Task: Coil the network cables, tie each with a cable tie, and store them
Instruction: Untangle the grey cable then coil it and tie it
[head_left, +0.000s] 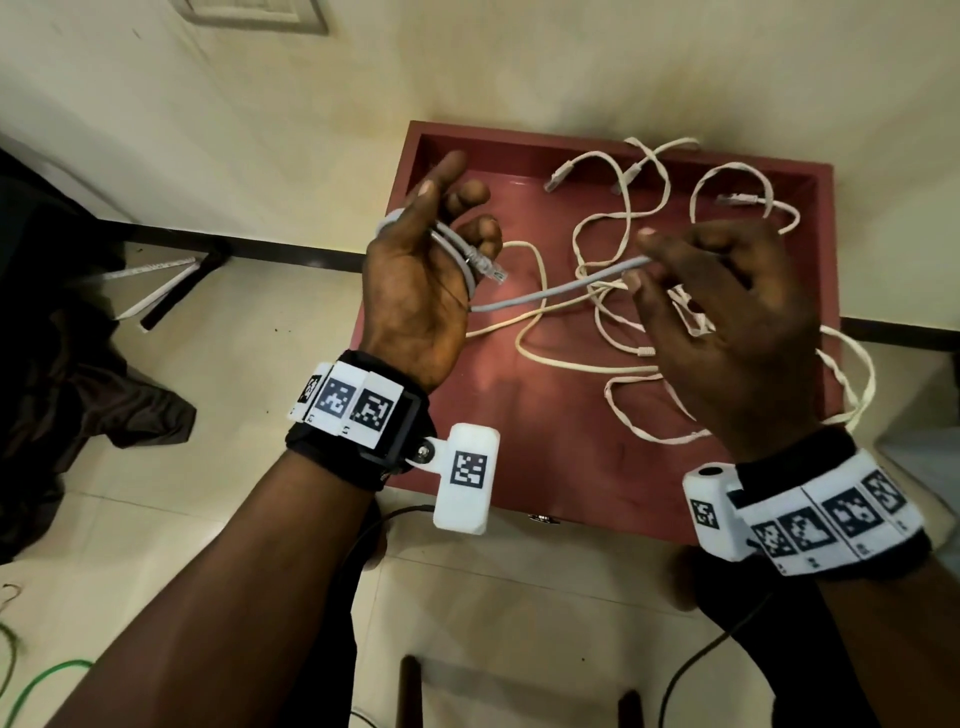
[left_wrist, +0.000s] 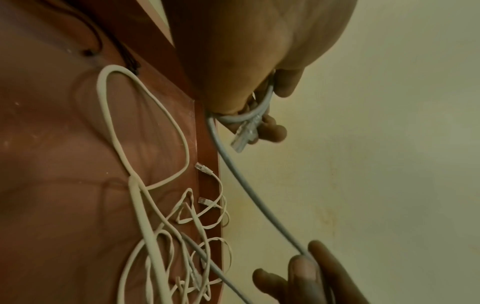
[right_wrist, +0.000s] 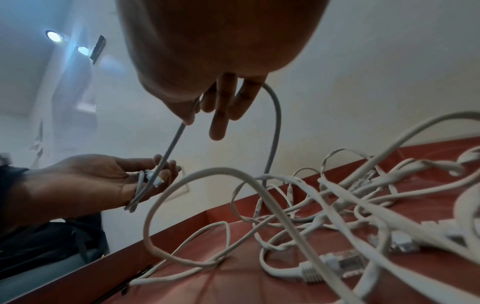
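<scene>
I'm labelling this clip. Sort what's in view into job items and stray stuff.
Job:
grey cable, looped round the left hand, pinched by the right hand
white cables, tangled
red tray holding them

Stray:
dark cloth on the floor
green cord
black cord

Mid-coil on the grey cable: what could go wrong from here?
1. The grey cable trails into the white cable tangle on the red tray; pulling may drag the white cables along.
2. The left hand looks half open, so the wraps may slip.
3. No cable tie is visible, so the coil may spring loose.
</scene>
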